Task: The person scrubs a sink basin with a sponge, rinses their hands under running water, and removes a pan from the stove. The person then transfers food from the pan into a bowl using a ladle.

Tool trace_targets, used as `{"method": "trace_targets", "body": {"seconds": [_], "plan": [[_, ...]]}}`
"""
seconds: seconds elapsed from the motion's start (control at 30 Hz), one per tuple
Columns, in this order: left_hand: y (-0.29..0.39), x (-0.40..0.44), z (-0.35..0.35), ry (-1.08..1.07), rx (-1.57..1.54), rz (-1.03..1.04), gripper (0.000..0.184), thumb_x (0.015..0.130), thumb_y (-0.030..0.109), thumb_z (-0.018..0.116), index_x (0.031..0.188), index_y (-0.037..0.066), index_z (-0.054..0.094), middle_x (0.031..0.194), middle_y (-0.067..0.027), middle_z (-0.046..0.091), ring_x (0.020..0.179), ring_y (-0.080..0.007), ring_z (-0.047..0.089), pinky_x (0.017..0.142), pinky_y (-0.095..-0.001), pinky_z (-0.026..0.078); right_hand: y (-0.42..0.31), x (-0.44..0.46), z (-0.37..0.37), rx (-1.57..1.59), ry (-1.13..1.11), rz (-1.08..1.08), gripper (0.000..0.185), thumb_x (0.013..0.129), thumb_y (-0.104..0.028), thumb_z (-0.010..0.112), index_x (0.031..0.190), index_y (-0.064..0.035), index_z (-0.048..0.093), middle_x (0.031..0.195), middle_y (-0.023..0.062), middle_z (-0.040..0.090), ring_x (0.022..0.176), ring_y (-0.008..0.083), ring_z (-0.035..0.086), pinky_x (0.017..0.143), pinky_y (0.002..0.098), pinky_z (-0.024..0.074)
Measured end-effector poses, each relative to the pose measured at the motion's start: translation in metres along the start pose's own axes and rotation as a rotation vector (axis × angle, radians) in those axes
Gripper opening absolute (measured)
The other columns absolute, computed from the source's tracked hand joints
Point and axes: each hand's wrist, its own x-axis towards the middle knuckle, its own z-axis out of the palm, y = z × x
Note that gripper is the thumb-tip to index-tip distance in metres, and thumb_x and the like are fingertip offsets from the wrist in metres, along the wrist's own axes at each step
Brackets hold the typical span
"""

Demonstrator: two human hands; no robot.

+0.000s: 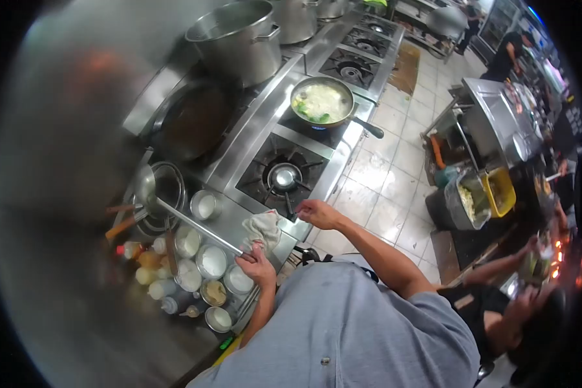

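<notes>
My left hand (258, 266) is closed around the end of a long metal ladle handle. The ladle (146, 186) stretches away to the left, its bowl over round metal rims beside the stove. A crumpled white cloth (261, 229) lies against the fingers of that hand; whether they also grip it I cannot tell. Over the stove's front edge, my right hand (318, 214) is loosely bent with its fingers apart and nothing visible in it. Near it is an unlit burner (284, 176). A frying pan (322, 101) with pale bubbling liquid and green pieces sits over a blue flame.
Several small containers (212, 261) and squeeze bottles (150, 260) crowd the left counter. A large stockpot (236, 42) and a dark wok (194, 119) stand along the back. The pan handle (368, 127) juts over the aisle. A person (498, 317) works close on the right, near food bins (462, 200).
</notes>
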Motion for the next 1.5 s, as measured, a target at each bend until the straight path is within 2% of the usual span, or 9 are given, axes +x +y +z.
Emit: {"method": "trace_targets", "body": {"seconds": [0.17,0.3,0.33,0.4,0.6,0.9,1.07,1.2,1.5], "plan": [[0.059,0.019,0.016,-0.273,-0.018,0.097,0.037,0.095,0.013,0.067,0.122,-0.004,0.049,0.078,0.0002,0.047,0.064,-0.0079,0.04,0.057,-0.0242,0.038,-0.074,0.006,0.009,0.071,-0.101,-0.168,0.035,0.094,-0.024,0.063,0.118,0.0014,0.063,0.106,0.0148,0.069,0.1,0.0228,0.065,0.091,0.036,0.0508],[0.08,0.014,0.059,-0.569,-0.136,0.302,0.036,0.093,0.004,0.065,0.125,-0.002,0.047,0.09,-0.0034,0.057,0.078,-0.009,0.055,0.07,-0.0219,0.044,-0.123,-0.007,0.001,0.16,-0.125,-0.3,0.048,0.089,-0.033,0.069,0.123,0.0005,0.062,0.111,0.0166,0.069,0.106,0.0256,0.065,0.095,0.0358,0.0497],[0.075,0.002,0.072,-0.663,-0.295,0.043,0.038,0.093,0.008,0.066,0.124,-0.002,0.048,0.094,-0.0047,0.058,0.083,-0.0103,0.056,0.072,-0.024,0.045,-0.131,-0.014,-0.005,0.184,-0.108,-0.293,0.045,0.088,-0.03,0.07,0.12,0.0006,0.063,0.109,0.0162,0.069,0.105,0.0244,0.065,0.094,0.0349,0.05],[0.076,-0.016,0.103,-0.75,-0.316,0.12,0.04,0.092,0.011,0.068,0.123,-0.004,0.048,0.092,-0.0062,0.06,0.081,-0.0126,0.059,0.071,-0.0255,0.046,-0.118,-0.018,-0.024,0.191,-0.039,-0.25,0.042,0.088,-0.029,0.071,0.116,0.0009,0.064,0.106,0.0152,0.07,0.103,0.0233,0.066,0.092,0.0343,0.0505],[0.052,-0.007,0.132,-1.509,0.342,0.334,0.038,0.089,0.037,0.07,0.104,0.002,0.067,0.08,-0.0091,0.069,0.068,-0.024,0.067,0.063,-0.0353,0.052,-0.06,-0.083,-0.073,0.382,0.299,-0.151,0.02,0.088,-0.009,0.064,0.106,0.001,0.062,0.097,0.0102,0.069,0.089,0.0169,0.067,0.08,0.0325,0.0558],[0.016,-0.02,0.151,-1.476,0.558,0.207,0.039,0.087,0.034,0.07,0.11,0.002,0.068,0.085,-0.0147,0.071,0.075,-0.0276,0.069,0.07,-0.0388,0.054,0.098,-0.242,-0.086,-0.182,0.559,0.264,0.014,0.088,-0.007,0.059,0.102,-0.0051,0.062,0.082,0.0101,0.072,0.074,0.0251,0.071,0.068,0.0386,0.0555],[0.004,-0.053,0.223,-1.678,0.881,0.281,0.052,0.085,0.04,0.07,0.118,0.0,0.064,0.094,-0.0188,0.072,0.088,-0.0337,0.07,0.079,-0.0436,0.055,0.165,-0.296,-0.096,-0.077,0.642,0.548,0.015,0.089,-0.016,0.063,0.097,-0.0034,0.065,0.075,0.0141,0.07,0.072,0.0302,0.07,0.068,0.0408,0.0523],[-0.018,-0.072,0.279,-1.585,0.929,0.512,0.052,0.088,0.039,0.064,0.123,0.001,0.06,0.114,-0.0229,0.066,0.106,-0.0392,0.063,0.09,-0.0462,0.05,0.171,-0.308,-0.154,-0.097,0.715,0.483,0.027,0.09,-0.027,0.07,0.094,-0.0005,0.067,0.064,0.0126,0.064,0.054,0.0208,0.062,0.057,0.0376,0.048],[0.054,-0.092,0.334,-1.251,0.74,0.158,0.044,0.089,0.031,0.067,0.122,0.003,0.059,0.106,-0.0191,0.068,0.098,-0.0333,0.066,0.085,-0.0418,0.051,0.167,-0.256,-0.31,-0.227,0.665,0.258,0.03,0.087,-0.029,0.071,0.087,0.0004,0.064,0.06,0.0114,0.047,0.057,0.0208,0.046,0.056,0.038,0.0407]]}}
